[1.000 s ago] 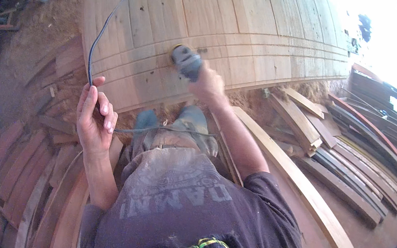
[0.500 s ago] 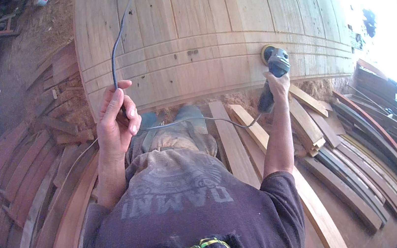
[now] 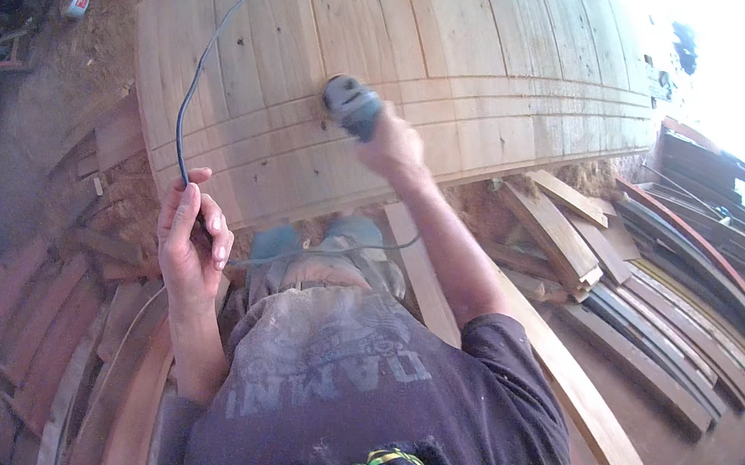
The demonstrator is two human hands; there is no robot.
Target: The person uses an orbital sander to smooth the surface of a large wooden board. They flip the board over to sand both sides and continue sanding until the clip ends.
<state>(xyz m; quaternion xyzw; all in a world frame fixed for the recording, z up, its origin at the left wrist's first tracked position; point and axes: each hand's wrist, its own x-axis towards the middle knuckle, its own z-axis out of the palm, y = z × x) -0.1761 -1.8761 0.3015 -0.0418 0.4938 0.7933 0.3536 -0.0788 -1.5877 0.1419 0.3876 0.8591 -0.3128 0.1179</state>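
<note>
My right hand is wrapped round an angle grinder, slightly smeared by motion. The tool's disc end rests at the face of a large panel of pale wooden planks, near the grooves that run across it. My left hand, raised to the left and near the panel's close edge, pinches a dark power cord. From that hand the cord runs up over the panel on one side, and on the other side loops across in front of my body toward the grinder.
Stacked boards lie to the right, with a long pale plank beside me. Reddish-brown boards fill the lower left. Sawdust covers the ground at far left, where a white bucket stands. Bright light comes in at upper right.
My right hand has swept the grinder leftward across the panel, from its right part to near the middle. My left hand with the cord has shifted slightly left.
</note>
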